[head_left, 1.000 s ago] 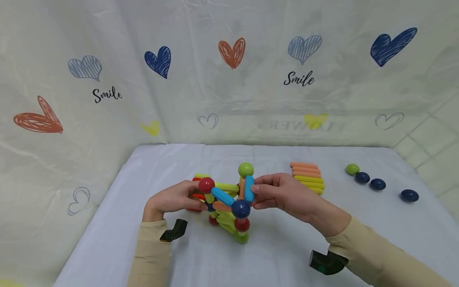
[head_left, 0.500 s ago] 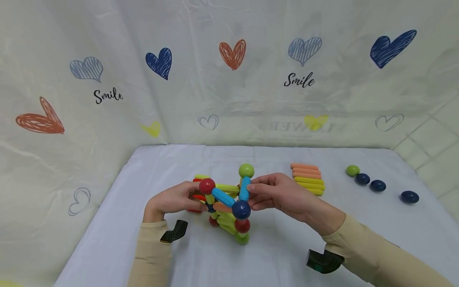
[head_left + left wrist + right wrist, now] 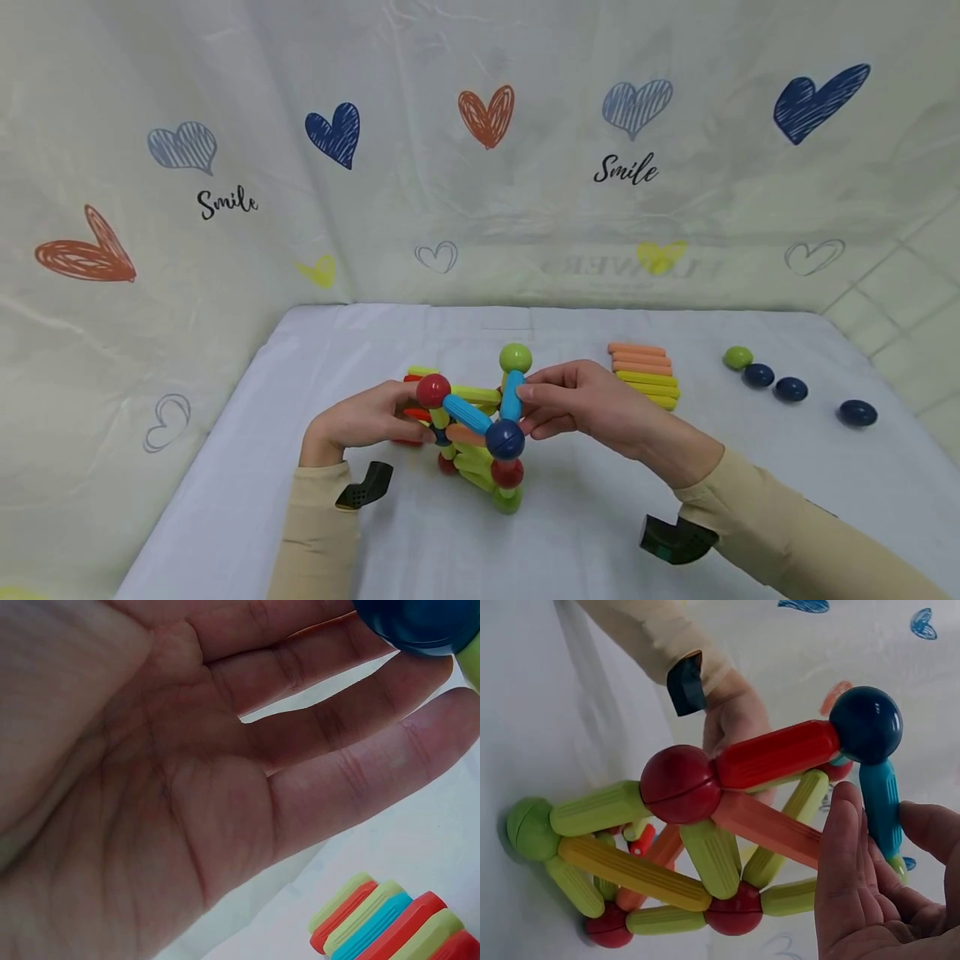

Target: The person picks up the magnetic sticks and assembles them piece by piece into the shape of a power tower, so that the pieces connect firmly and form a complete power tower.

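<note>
A magnetic rod-and-ball frame stands on the table in the head view, with green, red and orange rods joining its balls. My left hand (image 3: 367, 418) steadies its left side, thumb and fingers at a dark blue ball (image 3: 441, 434). My right hand (image 3: 600, 407) pinches a light blue rod (image 3: 512, 397) between thumb and fingers. One end of that rod meets the front navy ball (image 3: 866, 725); the other lies by a green ball (image 3: 515, 357). Another light blue rod (image 3: 467, 414) links the navy ball to a red ball (image 3: 433, 390). Fingers hide some joints in the right wrist view.
Orange and yellow rods (image 3: 647, 377) lie in a row right of the frame. Farther right are a loose green ball (image 3: 738, 357) and several navy balls (image 3: 791, 389). Red, green and blue rods (image 3: 390, 919) lie by my left hand. A printed cloth (image 3: 525, 208) hangs behind the table.
The pinched light blue rod has swung left from beside the frame to span between the navy ball and the green ball. My right hand shifted slightly left with it; the left hand stayed put.
</note>
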Motion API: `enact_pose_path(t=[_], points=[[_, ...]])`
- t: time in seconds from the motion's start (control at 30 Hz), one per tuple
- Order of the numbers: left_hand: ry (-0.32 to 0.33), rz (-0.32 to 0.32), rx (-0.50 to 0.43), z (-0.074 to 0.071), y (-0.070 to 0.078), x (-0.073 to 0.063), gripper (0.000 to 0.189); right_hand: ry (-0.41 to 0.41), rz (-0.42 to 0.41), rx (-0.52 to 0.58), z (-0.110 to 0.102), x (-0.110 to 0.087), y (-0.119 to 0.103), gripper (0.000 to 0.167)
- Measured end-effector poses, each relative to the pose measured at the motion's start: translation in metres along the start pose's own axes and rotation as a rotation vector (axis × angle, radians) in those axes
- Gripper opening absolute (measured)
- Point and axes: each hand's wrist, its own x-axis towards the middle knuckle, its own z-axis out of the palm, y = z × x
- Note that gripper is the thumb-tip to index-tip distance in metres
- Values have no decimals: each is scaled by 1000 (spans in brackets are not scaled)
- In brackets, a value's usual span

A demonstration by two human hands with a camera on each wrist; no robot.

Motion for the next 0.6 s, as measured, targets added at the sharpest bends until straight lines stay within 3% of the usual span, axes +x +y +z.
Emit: enact_pose_path(t=[0.3,0.4,0.6], points=[[-1,7,11,1,0,1,30,243,-15,-243,-12,-2,-4,47],[2,5,14,1,0,0,31,245,-70,-279,-13,0,-1,53],[2,-4,7,0,1,-1,30,171,-174,-340,-11,4,6,56]])
